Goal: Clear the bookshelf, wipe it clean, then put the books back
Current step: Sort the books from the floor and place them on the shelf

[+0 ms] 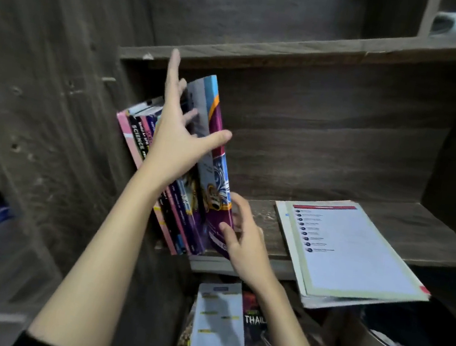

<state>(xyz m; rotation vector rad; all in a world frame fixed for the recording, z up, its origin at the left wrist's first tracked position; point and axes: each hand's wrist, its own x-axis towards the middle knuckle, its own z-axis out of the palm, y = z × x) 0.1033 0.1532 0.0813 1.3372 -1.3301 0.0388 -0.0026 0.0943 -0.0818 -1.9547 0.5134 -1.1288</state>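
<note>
The dark, wood-grain bookshelf [309, 159] filled the view, its middle board partly bare and scuffed. At the right of that board a flat stack of pale, large-format booklets [354, 254] lay overhanging the front edge. At the left, a row of thin, colourful paperback workbooks [149, 146] leaned against the side wall, and a purple-and-blue softcover book [215, 171] stood at the outer end of the row. Below the board lay a loose pile of more books [225, 325] beside a round metal bin [407, 338].

The left hand [176, 143] was spread open, its palm and fingers pressed on the row's upper part and its thumb hooked across the purple cover. The right hand [244, 238] pinched that book's lower corner, fingers curled around the edge.

Whether this book was going in or coming out could not be told; it was judged as being seated. Doing it well called for keeping the left palm braced so the limp covers would not fan open or slump, sliding the bottom edge back until it met the board squarely, then tilting the top into the row. Letting go early would probably have let the soft books slide.
</note>
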